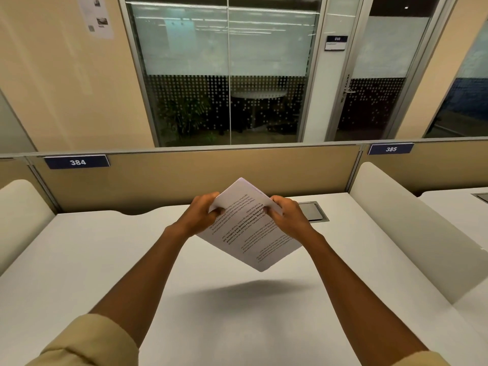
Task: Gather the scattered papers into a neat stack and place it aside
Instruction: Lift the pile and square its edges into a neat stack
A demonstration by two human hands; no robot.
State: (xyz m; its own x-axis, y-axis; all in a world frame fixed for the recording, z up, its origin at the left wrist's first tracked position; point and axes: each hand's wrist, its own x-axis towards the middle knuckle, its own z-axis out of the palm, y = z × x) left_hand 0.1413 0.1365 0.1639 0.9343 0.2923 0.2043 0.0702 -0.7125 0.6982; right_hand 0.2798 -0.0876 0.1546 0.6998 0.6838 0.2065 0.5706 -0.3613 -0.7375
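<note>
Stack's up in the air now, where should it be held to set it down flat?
Keep the stack of papers held by its two opposite side edges, left hand and right hand. It hangs corner-down over the desk, so level it first.

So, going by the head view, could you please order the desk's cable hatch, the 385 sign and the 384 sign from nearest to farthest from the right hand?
1. The cable hatch, set in the desk just right of the right hand.
2. The 385 sign, up on the partition to the right.
3. The 384 sign, on the partition far to the left, beyond the left hand.
</note>
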